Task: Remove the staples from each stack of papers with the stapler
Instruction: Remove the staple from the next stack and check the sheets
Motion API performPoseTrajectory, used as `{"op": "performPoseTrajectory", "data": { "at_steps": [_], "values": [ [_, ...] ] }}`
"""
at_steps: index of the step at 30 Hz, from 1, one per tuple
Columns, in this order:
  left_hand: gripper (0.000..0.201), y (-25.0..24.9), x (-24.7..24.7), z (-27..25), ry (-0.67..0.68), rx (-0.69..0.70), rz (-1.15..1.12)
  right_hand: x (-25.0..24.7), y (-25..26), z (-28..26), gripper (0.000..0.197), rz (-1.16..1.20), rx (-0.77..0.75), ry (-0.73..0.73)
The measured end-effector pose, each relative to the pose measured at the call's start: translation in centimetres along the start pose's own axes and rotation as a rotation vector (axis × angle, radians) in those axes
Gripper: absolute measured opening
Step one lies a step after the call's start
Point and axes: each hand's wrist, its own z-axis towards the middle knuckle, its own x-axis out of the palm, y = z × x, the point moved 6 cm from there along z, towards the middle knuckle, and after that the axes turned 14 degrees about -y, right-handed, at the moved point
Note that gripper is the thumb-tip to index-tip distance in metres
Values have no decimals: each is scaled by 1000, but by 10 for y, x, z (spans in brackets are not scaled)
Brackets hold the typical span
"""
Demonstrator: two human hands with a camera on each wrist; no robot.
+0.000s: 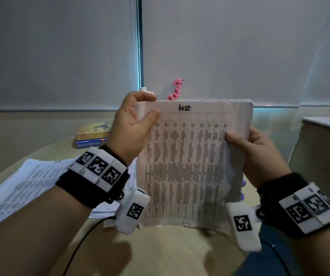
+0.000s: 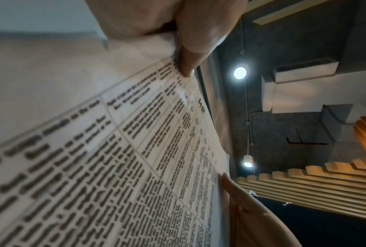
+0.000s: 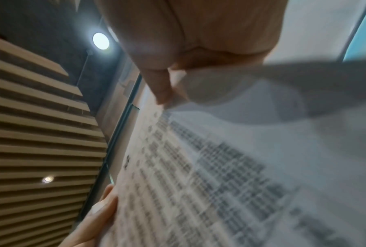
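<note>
A stack of printed papers [image 1: 190,166] with "HR" handwritten at its top stands upright, its bottom edge near the tabletop. My left hand [image 1: 138,120] pinches its top left corner between thumb and fingers. My right hand [image 1: 245,144] grips the right edge, thumb on the front sheet. The left wrist view shows the printed table of the stack [image 2: 135,167] with my thumb [image 2: 188,66] on it. The right wrist view shows the stack [image 3: 220,167] blurred, with the front sheet curling under my thumb [image 3: 159,86]. No stapler is in view.
Another stack of papers [image 1: 24,186] lies on the round wooden table [image 1: 160,255] at the left. Two books [image 1: 92,136] sit at the far edge. A pink flower sprig [image 1: 176,90] shows behind the held stack. A low partition [image 1: 323,152] stands at the right.
</note>
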Motion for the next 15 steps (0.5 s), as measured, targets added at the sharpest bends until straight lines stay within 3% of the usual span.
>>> {"op": "performPoseTrajectory", "data": {
  "at_steps": [5,7,9,11,13,15],
  "values": [
    [29,9,-41,27,-188,29,114,-31,-13,45,35,-320,115,-101],
    [28,24,-63,40,-183,-44,162,-53,-27,67,24,-627,130,-155],
    [29,45,-79,46,-157,-144,205,-63,-51,81,22,-1128,113,-59],
    [30,63,-88,43,-131,-228,270,-59,-81,81,34,-1526,129,148],
    [31,77,-92,35,-116,-288,314,-59,-110,80,45,-1694,201,267],
    [30,89,-94,28,-112,-350,307,-65,-135,84,47,-1754,242,295]
  ]
}}
